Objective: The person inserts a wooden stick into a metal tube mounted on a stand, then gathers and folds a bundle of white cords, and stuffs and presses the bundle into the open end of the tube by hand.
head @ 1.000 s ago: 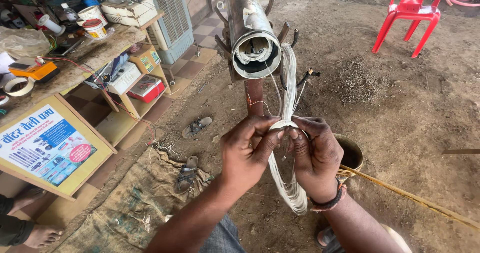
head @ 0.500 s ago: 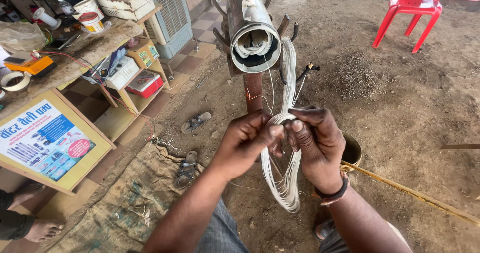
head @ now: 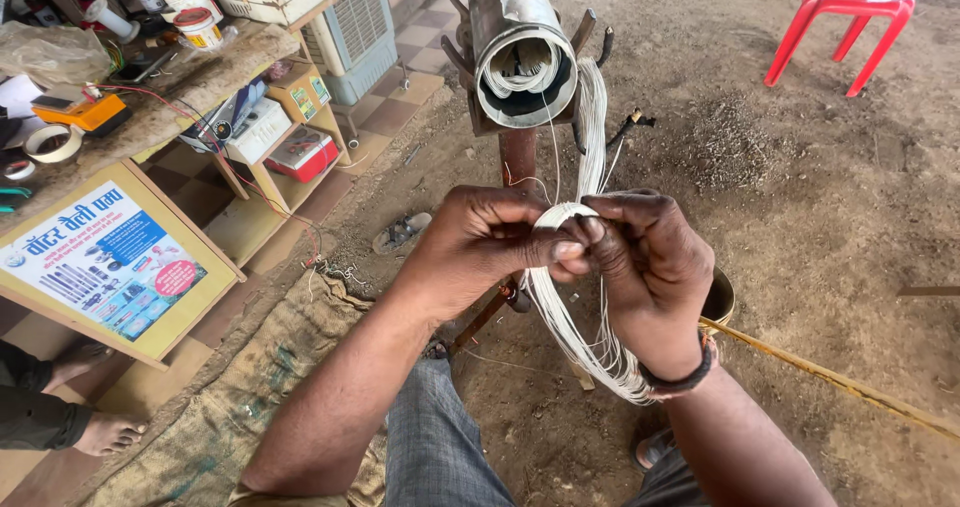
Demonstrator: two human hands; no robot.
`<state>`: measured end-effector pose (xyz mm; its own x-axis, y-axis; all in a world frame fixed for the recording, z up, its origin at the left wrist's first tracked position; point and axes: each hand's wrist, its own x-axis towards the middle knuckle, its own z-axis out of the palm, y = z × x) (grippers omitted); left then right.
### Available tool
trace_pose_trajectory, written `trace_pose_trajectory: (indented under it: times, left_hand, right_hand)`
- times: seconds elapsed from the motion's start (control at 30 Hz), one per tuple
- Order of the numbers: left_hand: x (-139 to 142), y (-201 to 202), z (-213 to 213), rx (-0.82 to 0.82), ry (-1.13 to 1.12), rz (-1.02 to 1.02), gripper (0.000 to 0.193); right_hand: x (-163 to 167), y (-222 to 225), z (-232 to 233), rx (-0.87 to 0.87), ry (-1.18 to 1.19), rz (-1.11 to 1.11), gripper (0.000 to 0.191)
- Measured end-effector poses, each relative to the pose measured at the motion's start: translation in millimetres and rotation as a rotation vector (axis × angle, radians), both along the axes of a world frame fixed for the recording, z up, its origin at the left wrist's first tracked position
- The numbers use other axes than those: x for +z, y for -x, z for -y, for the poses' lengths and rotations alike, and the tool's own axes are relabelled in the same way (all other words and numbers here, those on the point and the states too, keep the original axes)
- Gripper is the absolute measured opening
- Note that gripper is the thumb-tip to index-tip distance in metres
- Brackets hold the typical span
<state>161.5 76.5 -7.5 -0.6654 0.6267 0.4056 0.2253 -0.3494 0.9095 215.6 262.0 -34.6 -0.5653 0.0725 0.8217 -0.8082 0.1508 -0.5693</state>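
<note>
- Your left hand [head: 480, 242] is closed on the bundle of white wire [head: 585, 337], thumb and fingertips pinching it at the top of its loop, so the strands stay gathered instead of fanning apart.
- Your right hand [head: 645, 267] meets it from the other side, fingers curled shut on the same bend of wire; both thumbs touch at the pinch point, which keeps the turn tight between them.
- The bundle sits right between your hands at its top, then hangs below your right hand in a long loop that passes by your wrist and its dark bracelet [head: 680, 375].
- Above your hands, the strands rise to the open end of the metal tube [head: 520, 62], which is held on a rusty stand [head: 518, 157] just beyond your knuckles, so the wire runs nearly straight from the tube's mouth to your grip.
- The wire looks thin, pale and stiff: many parallel strands lying side by side, a few single ones standing loose near the tube.
- Inside the tube's mouth more white coils show against the dark lining.
- Left of your left hand, well apart, stand a cluttered desk [head: 150, 117] and a leaning yellow-framed signboard [head: 105, 262]; a burlap sack [head: 230, 407] lies on the dirt floor under your forearm.
- Far beyond your right hand stands a red plastic chair [head: 845, 12].
</note>
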Motion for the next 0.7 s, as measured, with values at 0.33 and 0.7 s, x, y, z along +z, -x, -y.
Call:
trace_pose_trajectory:
  times: [0.33, 0.7]
  left_hand:
    - [24.7, -4.2, 17.5, -0.026, 0.150, 0.015, 0.020]
    - [35.0, -7.5, 17.8, -0.080, 0.118, 0.021, 0.018]
  right_hand:
    - [6.5, -7.9, -12.3, 0.223, 0.092, 0.208, 0.011]
    - [2.1, -0.6, -11.9, 0.377, 0.262, 0.168, 0.013]
